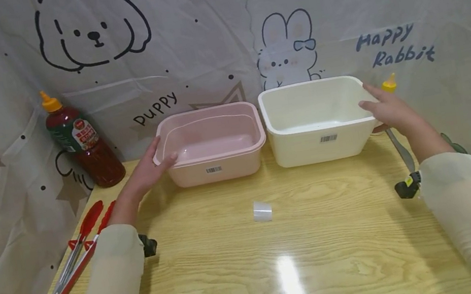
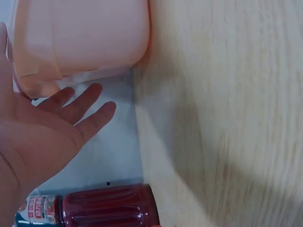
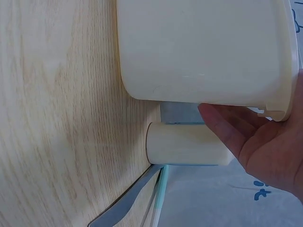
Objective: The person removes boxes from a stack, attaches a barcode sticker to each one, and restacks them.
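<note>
A pink plastic basin (image 1: 216,169) and a cream plastic basin (image 1: 301,151) stand side by side at the back of the wooden table. My left hand (image 1: 144,174) holds the pink basin's left end, thumb over the rim; in the left wrist view its other fingers (image 2: 85,106) spread beside the end wall. At the cream basin's right end, my right hand (image 1: 391,107) grips the rim, thumb on the inside and the other fingers outside, beneath the rim. Both basins look bare inside. Some inner fingertips are hidden.
A red sauce bottle (image 1: 99,161) stands at the back left, with red-tipped tongs (image 1: 79,259) in front. A clear roll (image 1: 262,211) lies mid-table. Behind my right hand are a yellow-capped bottle (image 3: 184,144) and a grey-handled utensil (image 3: 125,201). A printed cloth (image 1: 199,34) hangs behind.
</note>
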Action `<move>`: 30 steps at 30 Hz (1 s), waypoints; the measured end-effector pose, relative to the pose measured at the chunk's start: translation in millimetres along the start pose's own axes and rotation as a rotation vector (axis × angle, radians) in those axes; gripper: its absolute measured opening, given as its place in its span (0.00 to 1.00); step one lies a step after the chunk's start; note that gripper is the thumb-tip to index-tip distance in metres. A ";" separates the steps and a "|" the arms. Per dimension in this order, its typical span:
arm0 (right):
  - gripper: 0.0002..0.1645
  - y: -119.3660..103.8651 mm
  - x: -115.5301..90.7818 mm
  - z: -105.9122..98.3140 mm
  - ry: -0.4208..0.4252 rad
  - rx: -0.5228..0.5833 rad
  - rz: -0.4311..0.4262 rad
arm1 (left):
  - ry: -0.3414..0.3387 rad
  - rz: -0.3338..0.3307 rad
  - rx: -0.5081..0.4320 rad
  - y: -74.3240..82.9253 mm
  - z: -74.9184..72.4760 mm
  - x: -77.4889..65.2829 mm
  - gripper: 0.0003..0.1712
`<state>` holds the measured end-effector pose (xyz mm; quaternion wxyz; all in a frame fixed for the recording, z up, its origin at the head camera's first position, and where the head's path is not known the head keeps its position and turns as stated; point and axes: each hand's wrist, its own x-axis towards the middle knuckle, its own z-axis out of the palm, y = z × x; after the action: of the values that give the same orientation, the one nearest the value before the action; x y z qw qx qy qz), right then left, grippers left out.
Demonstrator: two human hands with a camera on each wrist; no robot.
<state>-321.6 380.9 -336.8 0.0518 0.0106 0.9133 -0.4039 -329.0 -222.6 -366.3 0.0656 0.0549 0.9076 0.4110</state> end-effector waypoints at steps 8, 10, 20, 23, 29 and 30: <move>0.38 -0.2 -1.1 -4.0 -0.011 0.028 -0.025 | 0.046 -0.031 -0.073 0.8 4.8 2.1 0.57; 0.38 -0.2 -1.0 -4.8 -0.014 0.035 -0.018 | 0.054 -0.039 -0.082 1.0 5.9 2.4 0.58; 0.38 -1.2 -6.7 -12.5 -0.029 0.059 0.004 | 0.040 -0.071 -0.095 4.1 8.9 2.6 0.62; 0.38 -2.5 -7.7 -16.7 -0.037 0.069 -0.006 | 0.039 -0.083 -0.115 5.9 8.7 1.3 0.60; 0.37 -10.3 -8.9 -29.1 -0.057 0.056 -0.012 | 0.039 -0.099 -0.134 6.3 8.0 -1.2 0.58; 0.37 -12.6 -9.1 -31.3 -0.056 0.048 -0.013 | 0.039 -0.103 -0.140 5.7 7.9 -1.6 0.58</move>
<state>-316.0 395.7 -305.7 0.0748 -0.0053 0.9015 -0.4262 -325.9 -213.2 -367.1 0.0726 -0.0044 0.8794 0.4706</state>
